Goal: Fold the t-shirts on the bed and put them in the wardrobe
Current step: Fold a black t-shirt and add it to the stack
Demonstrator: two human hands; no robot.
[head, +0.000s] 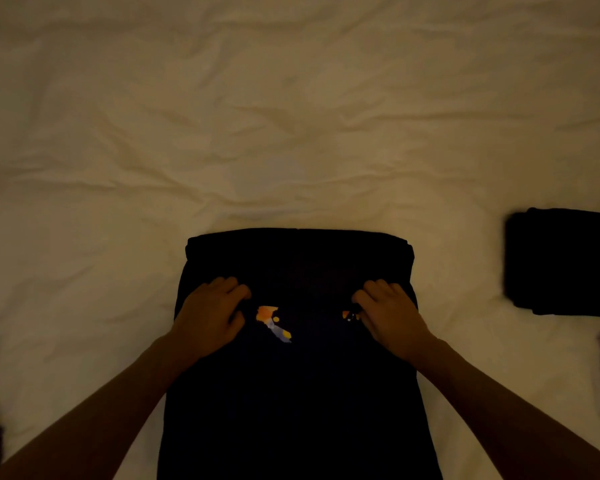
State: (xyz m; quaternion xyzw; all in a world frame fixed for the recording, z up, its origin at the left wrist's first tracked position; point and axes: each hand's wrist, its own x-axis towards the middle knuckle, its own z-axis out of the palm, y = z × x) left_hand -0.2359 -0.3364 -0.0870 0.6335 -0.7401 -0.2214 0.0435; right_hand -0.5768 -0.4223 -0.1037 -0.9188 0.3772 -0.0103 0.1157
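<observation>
Dark t-shirt lies lengthwise at bed's near edge, far end already doubled back | left hand, right hand curl fingers on fold's edge, likely lining it up | folded shirt waits at right edge

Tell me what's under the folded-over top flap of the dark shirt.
The flap covers most of a print: only orange bits show below its edge. Both hands, left and right, grip that edge of the dark shirt.

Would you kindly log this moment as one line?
step: folding | left hand: grips fold edge of dark t-shirt | right hand: grips same edge | folded shirt: lies right on bed
</observation>
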